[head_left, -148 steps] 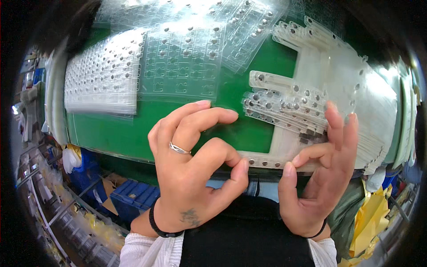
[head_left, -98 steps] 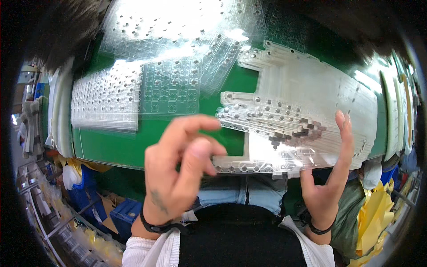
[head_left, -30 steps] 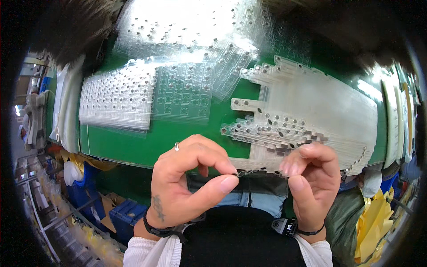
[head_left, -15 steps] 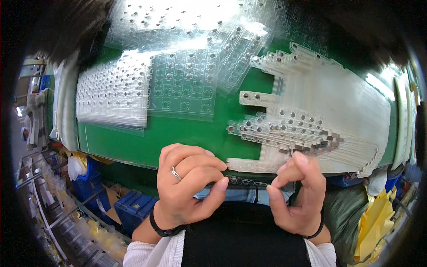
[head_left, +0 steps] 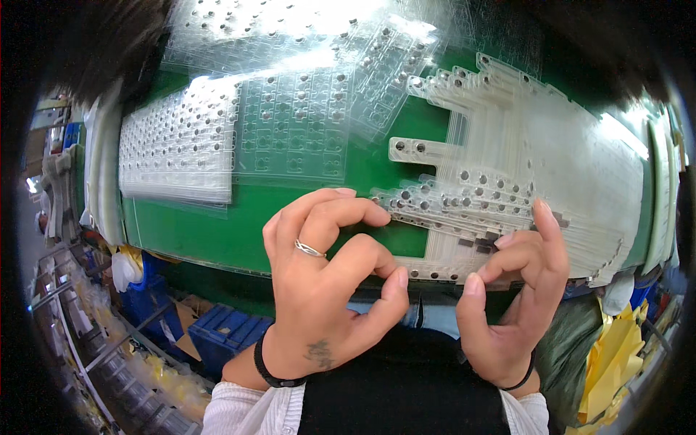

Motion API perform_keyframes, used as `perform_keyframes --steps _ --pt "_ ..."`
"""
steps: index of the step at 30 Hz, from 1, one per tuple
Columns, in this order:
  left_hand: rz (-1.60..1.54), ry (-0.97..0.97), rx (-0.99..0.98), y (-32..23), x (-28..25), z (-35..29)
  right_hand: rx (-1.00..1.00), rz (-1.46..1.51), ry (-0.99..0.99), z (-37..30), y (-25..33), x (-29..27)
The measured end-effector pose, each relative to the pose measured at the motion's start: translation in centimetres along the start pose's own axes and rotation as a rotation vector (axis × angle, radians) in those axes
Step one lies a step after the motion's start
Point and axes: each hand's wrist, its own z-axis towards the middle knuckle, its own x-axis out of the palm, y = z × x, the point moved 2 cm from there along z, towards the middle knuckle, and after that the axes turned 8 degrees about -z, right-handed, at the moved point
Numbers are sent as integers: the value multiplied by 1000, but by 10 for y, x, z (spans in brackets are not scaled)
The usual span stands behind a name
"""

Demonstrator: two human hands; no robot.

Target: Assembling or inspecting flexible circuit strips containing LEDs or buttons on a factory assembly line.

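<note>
A narrow clear plastic strip with a row of dark round dots [head_left: 435,275] spans the gap between my hands, at the front edge of the table. My left hand [head_left: 326,279] pinches its left end between thumb and forefinger, and the other fingers curl over the tips of the stacked pieces. The right end of the strip lies at the thumb and a bent finger of my right hand [head_left: 518,293]; the forefinger points up over the stack. Before both hands spreads a fanned stack of clear plastic pieces [head_left: 573,159], with dotted arms and small dark squares along its near side.
Clear sheets with dark dots [head_left: 177,145] are piled at the left of the green table [head_left: 181,232]. More shiny sheets [head_left: 254,29] cover the back. Below the table stand blue crates [head_left: 225,333], and yellow wrapping [head_left: 616,348] hangs at the right.
Both hands have moved up and over the table edge, the right one also a little to the right. The strip between them has risen with them and now shows its dark dots.
</note>
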Motion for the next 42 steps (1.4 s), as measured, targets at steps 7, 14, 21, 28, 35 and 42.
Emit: perform_keyframes --steps 7,14,21,28,35,42 --pt "-15 -5 -8 1 0 1 -33 -70 67 3 -2 -2" --pt "-10 19 -13 1 -2 2 -10 -51 88 2 -3 -2" --pt "-11 15 -4 0 -1 2 -17 -75 92 3 -2 -3" --pt "10 20 8 -2 -2 4 -2 -99 114 4 0 -4" --pt "12 18 7 -2 -1 5 -17 -115 148 7 1 -7" --pt "68 12 6 -4 -2 2 -37 -203 168 11 7 -7"
